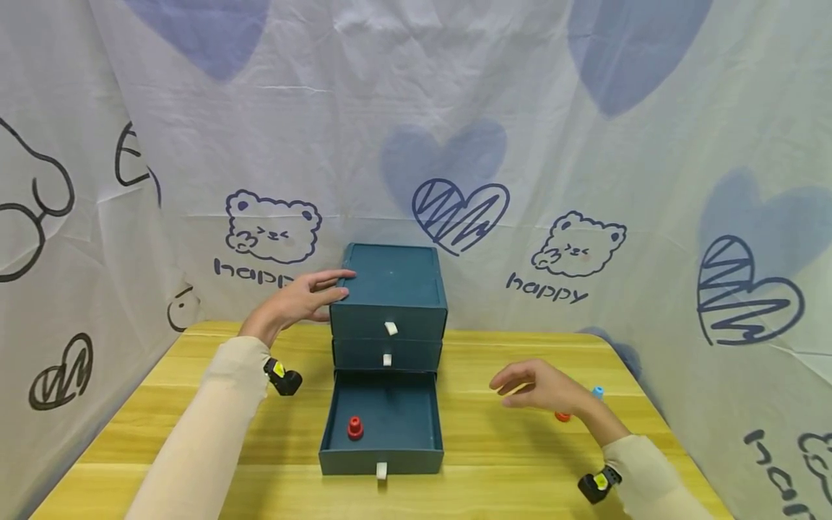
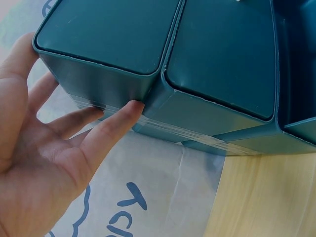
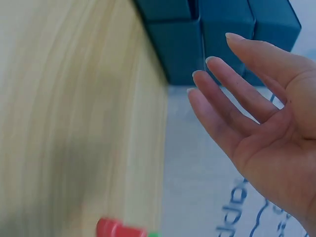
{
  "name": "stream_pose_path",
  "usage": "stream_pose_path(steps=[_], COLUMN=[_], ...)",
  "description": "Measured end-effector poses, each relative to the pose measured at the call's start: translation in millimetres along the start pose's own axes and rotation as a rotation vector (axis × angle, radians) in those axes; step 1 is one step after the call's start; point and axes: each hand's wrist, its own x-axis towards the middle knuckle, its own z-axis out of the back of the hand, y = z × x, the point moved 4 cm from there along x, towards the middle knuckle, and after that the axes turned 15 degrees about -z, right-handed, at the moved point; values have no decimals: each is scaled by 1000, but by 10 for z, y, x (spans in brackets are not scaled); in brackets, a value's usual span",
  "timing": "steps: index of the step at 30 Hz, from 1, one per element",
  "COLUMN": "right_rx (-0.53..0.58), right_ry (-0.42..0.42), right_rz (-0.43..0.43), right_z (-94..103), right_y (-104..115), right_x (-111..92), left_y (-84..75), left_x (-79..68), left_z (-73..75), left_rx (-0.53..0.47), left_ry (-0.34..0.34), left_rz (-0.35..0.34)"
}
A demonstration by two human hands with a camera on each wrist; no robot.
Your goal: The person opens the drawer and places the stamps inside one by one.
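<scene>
A dark teal three-drawer box (image 1: 393, 278) stands on the table with its bottom drawer (image 1: 425, 426) pulled out. Inside that drawer, toward the left, sits a small red stepped knob-like piece (image 1: 354, 427). My left hand (image 1: 302, 297) steadies the box at its upper left; in the left wrist view its fingertips (image 2: 134, 106) press the side wall, with the thumb at the edge. To the right of the box, my right hand (image 1: 536, 385) hovers over the table with loosely bent fingers and nothing in them. White pull tabs (image 1: 391, 328) mark the drawer fronts.
Partly behind my right wrist lie another red piece (image 1: 562, 417) and a light blue piece (image 1: 598, 392) on the wooden table (image 1: 494, 477). A white printed cloth (image 1: 364, 159) hangs close behind the box and along both sides.
</scene>
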Motion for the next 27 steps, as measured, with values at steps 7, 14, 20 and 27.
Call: stream_pose_path(steps=[7,14,20,27], right_rx=[9,21,24,-35], right_ry=[-57,-136,-203,-326], right_rz=[-36,-54,-109,-218], right_z=[173,290,362,429], right_y=[-324,-621,-800,-887], right_x=[-216,-320,-394,-459], left_y=[4,-4,-16,-31], left_x=[8,1,4,-2], left_z=[-2,-1,0,-3], left_rx=[-5,-7,-6,-16], left_ry=[5,7,3,1], left_rz=[-4,-1,-3,5])
